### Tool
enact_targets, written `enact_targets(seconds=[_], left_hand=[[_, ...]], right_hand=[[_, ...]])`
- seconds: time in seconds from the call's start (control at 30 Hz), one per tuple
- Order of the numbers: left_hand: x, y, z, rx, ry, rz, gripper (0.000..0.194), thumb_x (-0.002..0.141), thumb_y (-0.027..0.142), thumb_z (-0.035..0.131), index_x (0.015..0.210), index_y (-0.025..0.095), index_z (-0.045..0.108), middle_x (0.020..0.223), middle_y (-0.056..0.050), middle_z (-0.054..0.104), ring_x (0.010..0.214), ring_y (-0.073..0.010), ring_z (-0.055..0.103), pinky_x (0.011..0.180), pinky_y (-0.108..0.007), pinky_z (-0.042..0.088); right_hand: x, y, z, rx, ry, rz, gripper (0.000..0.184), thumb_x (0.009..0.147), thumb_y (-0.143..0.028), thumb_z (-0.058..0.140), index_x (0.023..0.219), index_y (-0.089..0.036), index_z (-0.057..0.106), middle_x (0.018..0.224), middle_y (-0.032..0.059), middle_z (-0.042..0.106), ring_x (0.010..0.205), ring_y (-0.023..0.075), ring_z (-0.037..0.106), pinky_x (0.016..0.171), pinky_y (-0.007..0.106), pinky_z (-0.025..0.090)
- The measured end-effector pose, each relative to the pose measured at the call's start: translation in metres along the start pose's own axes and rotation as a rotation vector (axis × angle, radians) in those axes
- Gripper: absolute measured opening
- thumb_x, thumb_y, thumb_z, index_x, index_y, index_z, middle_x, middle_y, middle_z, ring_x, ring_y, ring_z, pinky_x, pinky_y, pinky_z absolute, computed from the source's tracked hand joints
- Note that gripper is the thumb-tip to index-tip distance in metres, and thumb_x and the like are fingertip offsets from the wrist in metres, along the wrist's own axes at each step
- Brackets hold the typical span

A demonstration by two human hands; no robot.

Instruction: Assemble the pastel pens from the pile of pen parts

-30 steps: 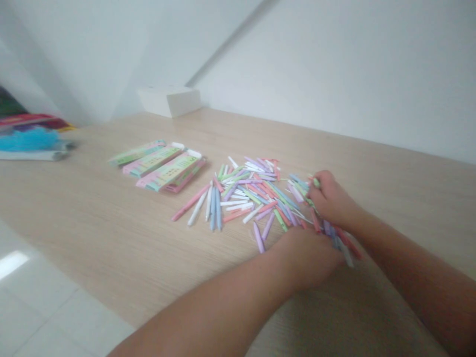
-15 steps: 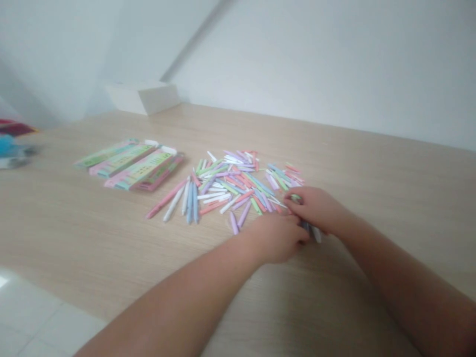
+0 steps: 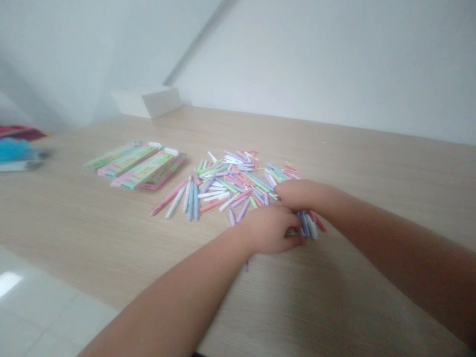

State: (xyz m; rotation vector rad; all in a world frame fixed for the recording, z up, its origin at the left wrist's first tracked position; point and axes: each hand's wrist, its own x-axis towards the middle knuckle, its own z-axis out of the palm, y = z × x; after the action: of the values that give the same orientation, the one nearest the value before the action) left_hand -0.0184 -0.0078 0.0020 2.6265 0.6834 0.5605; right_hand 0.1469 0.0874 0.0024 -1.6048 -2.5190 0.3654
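Slim pastel pens (image 3: 238, 181) in white, lilac, pink, green and blue lie in a loose pile on the table. My left hand (image 3: 273, 229) rests at the pile's near right side, its fingers curled around a small bunch of pens (image 3: 305, 225), with the ends poking out to the right. Just beyond it, my right hand (image 3: 297, 194) reaches down at the pile's right edge, fingers together and pointing left. Its fingertips are partly hidden, so what they grip does not show. A few pens (image 3: 191, 201) lie side by side left of the pile.
Several pastel printed boxes (image 3: 143, 168) lie flat left of the pens. A white box (image 3: 148, 101) stands at the back against the wall. Blurred blue and red items (image 3: 17, 148) sit at the far left. Beyond the table's left edge is a tiled floor (image 3: 44, 312).
My right hand has moved left, further over the pile, and its fingers have dipped down. More pen ends show right of my left hand, which stays nearly in place.
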Motion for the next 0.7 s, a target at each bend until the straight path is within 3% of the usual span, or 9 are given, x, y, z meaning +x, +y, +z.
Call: enact_targets(seconds=[0.1,0.17,0.23,0.33,0.43,0.57,0.7], left_hand=[[-0.001,0.002,-0.009,0.001,0.107,-0.078,0.03,0.097,0.041,0.054,0.087,0.02,0.073,0.087,-0.005,0.071,0.084,-0.0192,0.066,0.078,-0.03,0.05],[-0.002,0.001,-0.014,0.044,0.236,-0.161,0.029,0.099,0.038,0.05,0.09,0.019,0.071,0.09,-0.006,0.071,0.086,-0.0193,0.065,0.078,-0.031,0.05],[-0.002,-0.003,-0.018,0.072,0.412,-0.239,0.027,0.1,0.034,0.048,0.105,0.019,0.07,0.106,-0.008,0.07,0.099,-0.0212,0.065,0.089,-0.033,0.05],[0.0,-0.014,-0.017,-0.006,0.606,-0.291,0.039,0.101,0.031,0.048,0.135,0.017,0.06,0.134,-0.013,0.062,0.123,-0.0234,0.058,0.107,-0.037,0.045],[0.004,-0.026,-0.007,-0.29,0.562,-0.358,0.042,0.1,0.036,0.052,0.135,0.015,0.062,0.126,-0.011,0.069,0.111,-0.0208,0.064,0.1,-0.033,0.05],[0.011,-0.034,0.007,-0.633,0.499,-0.372,0.038,0.097,0.039,0.056,0.126,0.016,0.069,0.105,-0.006,0.074,0.092,-0.0164,0.067,0.087,-0.028,0.052],[0.012,-0.032,0.007,-0.725,0.509,-0.375,0.034,0.092,0.038,0.064,0.115,0.015,0.071,0.097,-0.005,0.073,0.086,-0.0142,0.065,0.08,-0.024,0.051]], right_hand=[[-0.003,0.004,-0.007,-0.075,-0.158,-0.019,0.021,0.058,-0.021,0.081,0.049,-0.022,0.062,0.051,0.0055,0.064,0.065,0.0284,0.071,0.066,0.037,0.054],[-0.01,0.001,-0.017,-0.089,-0.196,-0.048,0.011,0.063,-0.022,0.077,0.059,-0.022,0.067,0.06,0.0055,0.07,0.068,0.0276,0.071,0.065,0.034,0.053],[-0.022,-0.007,-0.029,-0.043,-0.173,-0.056,0.008,0.075,-0.028,0.07,0.078,-0.022,0.073,0.069,0.0043,0.075,0.068,0.0247,0.071,0.062,0.031,0.052],[-0.044,-0.024,-0.042,0.153,-0.111,0.029,0.027,0.093,-0.036,0.049,0.106,-0.021,0.068,0.071,0.0016,0.075,0.056,0.0194,0.067,0.054,0.028,0.049],[-0.063,-0.037,-0.04,0.297,-0.032,0.116,0.028,0.096,-0.038,0.043,0.102,-0.021,0.064,0.065,-0.0006,0.07,0.05,0.0171,0.061,0.051,0.027,0.046],[-0.074,-0.041,-0.022,0.296,0.134,0.049,0.021,0.093,-0.029,0.044,0.089,-0.02,0.063,0.079,0.0033,0.072,0.075,0.02,0.067,0.069,0.029,0.05],[-0.08,-0.04,-0.009,0.232,0.202,0.043,0.019,0.092,-0.028,0.046,0.094,-0.021,0.063,0.086,0.0045,0.072,0.08,0.0207,0.064,0.071,0.03,0.048]])
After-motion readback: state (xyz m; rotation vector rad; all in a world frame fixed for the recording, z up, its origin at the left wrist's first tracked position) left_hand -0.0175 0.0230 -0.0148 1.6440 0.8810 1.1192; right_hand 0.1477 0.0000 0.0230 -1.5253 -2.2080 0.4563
